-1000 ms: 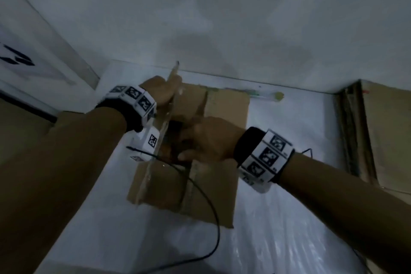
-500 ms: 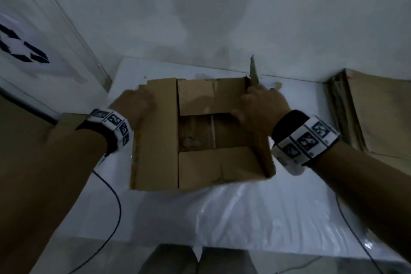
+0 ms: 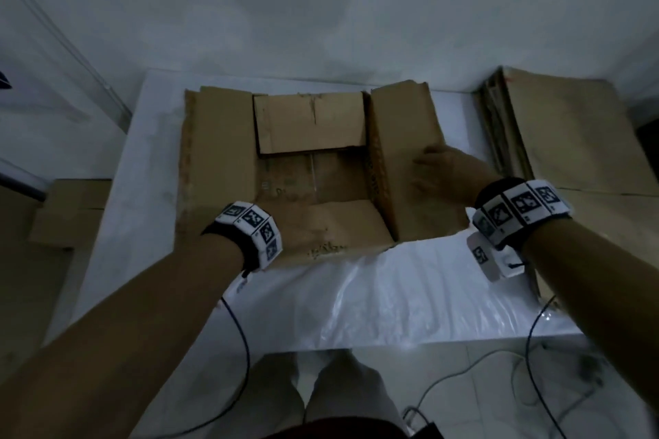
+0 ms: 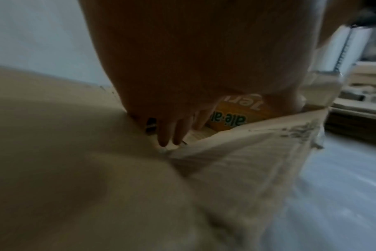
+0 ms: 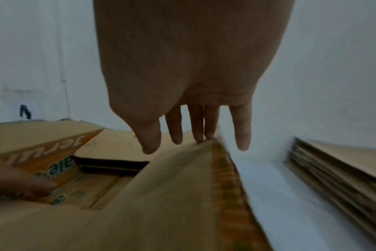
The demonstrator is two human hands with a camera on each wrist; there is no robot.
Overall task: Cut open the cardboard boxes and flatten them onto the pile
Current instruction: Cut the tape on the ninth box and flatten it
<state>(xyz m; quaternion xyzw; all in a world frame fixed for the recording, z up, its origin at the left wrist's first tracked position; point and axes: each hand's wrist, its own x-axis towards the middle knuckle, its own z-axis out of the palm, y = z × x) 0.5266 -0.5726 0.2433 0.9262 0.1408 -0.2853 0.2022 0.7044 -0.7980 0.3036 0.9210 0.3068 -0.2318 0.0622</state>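
Head view, near to far: white table (image 3: pixel 356 310) w/ plastic sheet, then opened cardboard box (image 3: pixel 217 167) lying on it, flaps spread. Left hand (image 3: pixel 303 224) reaches over near flap into the box; fingers (image 4: pixel 167 134) straight, touching inside, gripping nothing. Right hand (image 3: pixel 445 175) rests flat on right flap, fingers (image 5: pixel 195 125) straight and relaxed. Pile of flattened cardboard (image 3: pixel 570 139) sits just right of table. Wall (image 3: pixel 321 11) behind.
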